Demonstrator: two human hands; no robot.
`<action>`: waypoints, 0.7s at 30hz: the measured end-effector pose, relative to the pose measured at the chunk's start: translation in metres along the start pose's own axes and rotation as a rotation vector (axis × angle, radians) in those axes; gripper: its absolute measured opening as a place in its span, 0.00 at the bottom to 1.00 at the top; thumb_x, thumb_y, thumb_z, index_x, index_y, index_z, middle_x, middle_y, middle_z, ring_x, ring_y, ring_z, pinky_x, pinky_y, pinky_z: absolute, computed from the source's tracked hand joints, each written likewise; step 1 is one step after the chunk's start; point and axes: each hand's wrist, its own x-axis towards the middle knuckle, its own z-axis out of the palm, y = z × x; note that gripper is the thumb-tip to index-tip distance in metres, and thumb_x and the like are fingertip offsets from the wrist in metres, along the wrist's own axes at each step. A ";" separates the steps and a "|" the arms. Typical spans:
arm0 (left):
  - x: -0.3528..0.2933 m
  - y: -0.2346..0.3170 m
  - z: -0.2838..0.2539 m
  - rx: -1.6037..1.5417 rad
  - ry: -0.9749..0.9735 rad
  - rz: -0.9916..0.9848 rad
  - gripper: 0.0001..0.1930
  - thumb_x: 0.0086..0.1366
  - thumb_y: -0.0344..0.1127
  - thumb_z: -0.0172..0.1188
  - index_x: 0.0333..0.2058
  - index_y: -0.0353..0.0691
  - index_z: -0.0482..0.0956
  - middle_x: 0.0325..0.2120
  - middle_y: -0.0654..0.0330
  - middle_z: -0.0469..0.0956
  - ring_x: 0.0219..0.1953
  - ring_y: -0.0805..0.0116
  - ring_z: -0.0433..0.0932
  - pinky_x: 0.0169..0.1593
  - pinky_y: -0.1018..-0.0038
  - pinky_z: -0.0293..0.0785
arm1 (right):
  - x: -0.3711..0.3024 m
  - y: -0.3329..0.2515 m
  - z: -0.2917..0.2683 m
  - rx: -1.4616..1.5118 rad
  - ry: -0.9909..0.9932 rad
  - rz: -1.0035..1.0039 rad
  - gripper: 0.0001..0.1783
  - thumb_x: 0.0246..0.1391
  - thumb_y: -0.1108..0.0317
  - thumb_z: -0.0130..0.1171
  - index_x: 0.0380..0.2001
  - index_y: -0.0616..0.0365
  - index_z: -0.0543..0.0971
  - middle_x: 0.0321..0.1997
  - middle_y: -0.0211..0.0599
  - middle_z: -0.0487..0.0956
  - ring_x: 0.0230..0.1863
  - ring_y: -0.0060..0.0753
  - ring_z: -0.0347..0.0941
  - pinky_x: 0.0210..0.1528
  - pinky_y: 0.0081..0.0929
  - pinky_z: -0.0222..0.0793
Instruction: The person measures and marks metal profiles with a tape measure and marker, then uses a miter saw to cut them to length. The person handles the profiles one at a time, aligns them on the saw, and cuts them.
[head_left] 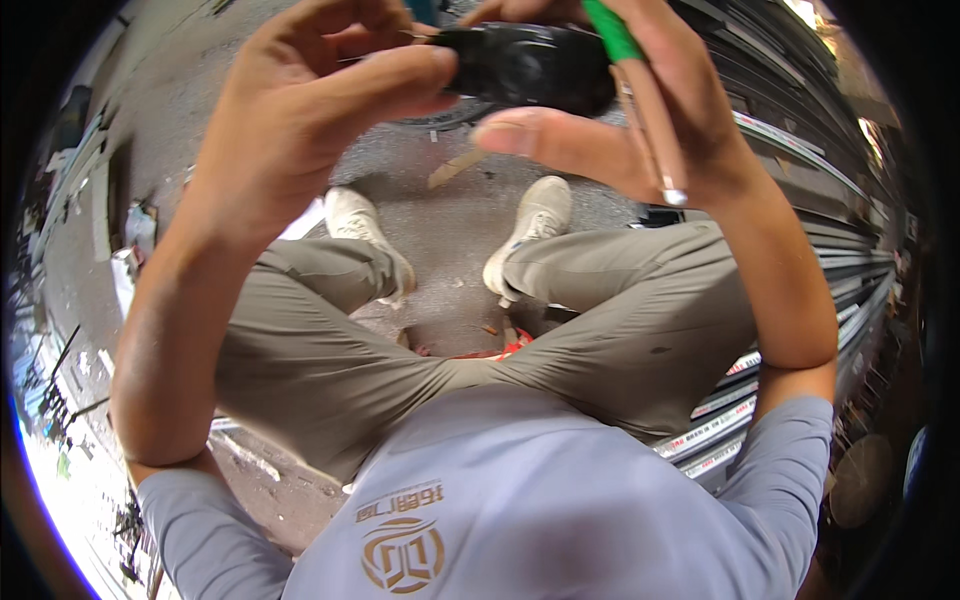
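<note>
A glossy black rounded piece (530,65) is held up at the top of the head view; its exact kind cannot be made out. My left hand (310,100) is closed, with thumb and fingers pinching its left end. My right hand (690,110) supports its right end from behind, the thumb stretched out below it. Across the right palm lies a slim stick (650,125), green above and brown below with a silvery tip, lodged by the fingers. Some right fingertips are hidden behind the black piece.
Long bundled strips (790,130) are stacked along my right side. Between my feet, in pale shoes (545,210), the grey floor (440,240) stretches ahead. A flat brown scrap (455,168) lies there, near a dark round object (450,120) partly hidden by the hands. Debris lies at left.
</note>
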 end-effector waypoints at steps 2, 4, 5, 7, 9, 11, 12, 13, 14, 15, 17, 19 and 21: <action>0.001 -0.003 0.008 -0.190 0.020 0.004 0.08 0.68 0.21 0.66 0.40 0.38 0.76 0.42 0.55 0.85 0.33 0.77 0.79 0.36 0.81 0.75 | 0.001 -0.017 -0.007 -0.115 -0.090 0.079 0.32 0.54 0.58 0.76 0.54 0.64 0.72 0.47 0.44 0.79 0.41 0.33 0.76 0.44 0.26 0.73; 0.001 -0.006 0.005 -0.262 -0.097 0.035 0.08 0.69 0.20 0.64 0.40 0.38 0.75 0.45 0.54 0.85 0.32 0.80 0.77 0.34 0.81 0.72 | 0.005 -0.033 -0.007 -0.194 -0.204 0.222 0.27 0.62 0.61 0.65 0.60 0.63 0.73 0.57 0.47 0.80 0.54 0.43 0.79 0.57 0.30 0.74; 0.004 -0.005 0.005 -0.275 -0.172 0.032 0.08 0.69 0.19 0.63 0.40 0.38 0.74 0.46 0.54 0.86 0.33 0.81 0.76 0.35 0.81 0.72 | 0.005 -0.039 0.002 -0.221 -0.133 0.239 0.25 0.56 0.71 0.67 0.57 0.62 0.73 0.49 0.46 0.80 0.48 0.41 0.78 0.55 0.30 0.72; 0.000 0.010 0.004 -0.198 -0.140 -0.018 0.08 0.69 0.24 0.66 0.39 0.38 0.74 0.42 0.57 0.86 0.33 0.81 0.77 0.35 0.80 0.73 | 0.005 -0.040 0.006 -0.237 -0.135 0.367 0.25 0.56 0.71 0.64 0.57 0.62 0.73 0.46 0.46 0.80 0.46 0.40 0.78 0.54 0.30 0.73; 0.005 0.015 -0.006 -0.148 -0.110 0.054 0.08 0.68 0.28 0.67 0.38 0.38 0.74 0.39 0.58 0.85 0.35 0.77 0.81 0.40 0.76 0.80 | 0.000 -0.034 0.002 -0.310 -0.108 0.385 0.24 0.55 0.73 0.59 0.56 0.60 0.74 0.41 0.44 0.79 0.42 0.39 0.79 0.51 0.31 0.74; 0.004 0.033 -0.016 -0.122 0.046 0.160 0.07 0.68 0.29 0.66 0.37 0.39 0.75 0.37 0.57 0.84 0.40 0.65 0.87 0.51 0.66 0.87 | -0.011 -0.025 -0.013 -0.290 -0.112 0.638 0.20 0.63 0.61 0.61 0.54 0.57 0.75 0.36 0.40 0.79 0.36 0.31 0.77 0.42 0.29 0.72; 0.002 0.041 -0.031 -0.176 0.077 0.208 0.07 0.69 0.32 0.63 0.38 0.37 0.76 0.39 0.53 0.85 0.41 0.61 0.88 0.53 0.63 0.86 | -0.024 -0.010 -0.022 -0.312 -0.078 0.687 0.22 0.66 0.50 0.62 0.51 0.57 0.76 0.31 0.38 0.79 0.32 0.25 0.76 0.35 0.27 0.71; 0.000 0.049 -0.046 -0.229 0.107 0.255 0.09 0.69 0.36 0.61 0.39 0.36 0.76 0.42 0.49 0.86 0.41 0.57 0.88 0.55 0.60 0.85 | -0.036 0.005 -0.033 -0.355 -0.094 0.718 0.22 0.66 0.49 0.62 0.48 0.58 0.76 0.29 0.38 0.77 0.30 0.26 0.74 0.34 0.28 0.70; 0.000 0.043 -0.065 -0.125 0.301 0.361 0.13 0.70 0.41 0.60 0.42 0.35 0.77 0.46 0.46 0.86 0.43 0.54 0.88 0.61 0.57 0.80 | -0.047 0.021 -0.046 -0.399 -0.110 0.747 0.23 0.66 0.48 0.63 0.46 0.59 0.77 0.26 0.39 0.76 0.28 0.27 0.72 0.34 0.29 0.70; -0.011 0.053 -0.113 -0.133 0.307 0.295 0.20 0.67 0.44 0.63 0.48 0.32 0.77 0.45 0.50 0.87 0.48 0.50 0.88 0.64 0.54 0.78 | -0.058 0.032 -0.054 -0.421 -0.121 0.774 0.23 0.66 0.47 0.63 0.44 0.59 0.77 0.24 0.39 0.74 0.27 0.28 0.71 0.34 0.30 0.69; -0.010 0.055 -0.218 -0.346 -0.064 0.287 0.13 0.71 0.35 0.58 0.48 0.33 0.83 0.48 0.46 0.86 0.55 0.49 0.84 0.73 0.48 0.68 | -0.086 0.050 -0.070 -0.487 -0.138 0.887 0.24 0.65 0.47 0.65 0.41 0.60 0.77 0.23 0.38 0.73 0.26 0.29 0.68 0.34 0.31 0.68; -0.014 0.026 -0.328 -0.374 0.171 0.300 0.11 0.71 0.34 0.59 0.44 0.32 0.83 0.45 0.46 0.87 0.53 0.53 0.86 0.68 0.53 0.76 | -0.113 0.074 -0.079 -0.521 -0.167 1.004 0.24 0.64 0.46 0.66 0.39 0.60 0.77 0.23 0.38 0.72 0.26 0.29 0.66 0.34 0.31 0.68; -0.031 -0.012 -0.430 -0.298 0.627 0.188 0.08 0.71 0.32 0.56 0.36 0.36 0.83 0.36 0.51 0.88 0.43 0.57 0.89 0.58 0.56 0.85 | -0.141 0.100 -0.084 -0.550 -0.232 1.124 0.25 0.64 0.46 0.66 0.38 0.61 0.76 0.23 0.37 0.71 0.27 0.28 0.66 0.34 0.30 0.68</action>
